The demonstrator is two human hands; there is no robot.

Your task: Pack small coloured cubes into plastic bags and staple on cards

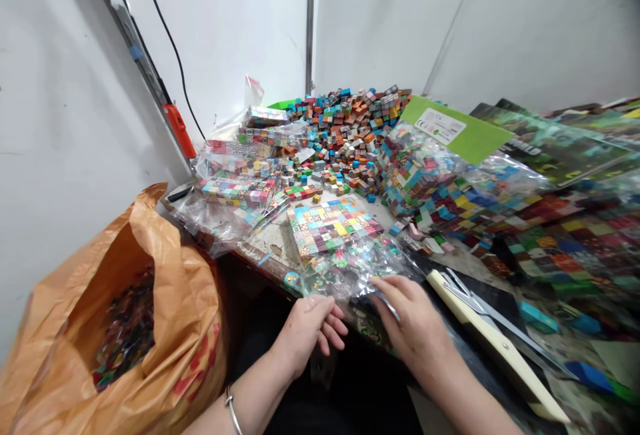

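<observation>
A clear plastic bag (345, 271) of small coloured pieces is laid at the near edge of the bench (273, 238), against a slab of patterned cubes (330, 225); whether the slab is enclosed cannot be told. By the bag's edge, the left hand's (315, 328) grip is half curled, and any film pinched under the thumb is hidden. The right hand's (415, 321) grip is partly open at the bag's corner; what is held there (a shiny edge is glimpsed) cannot be made out. Rightward, packed cubes (570, 248) are blurred. Leftward, an orange sack (185, 295) is cut off by the frame, its contents dimly seen.
</observation>
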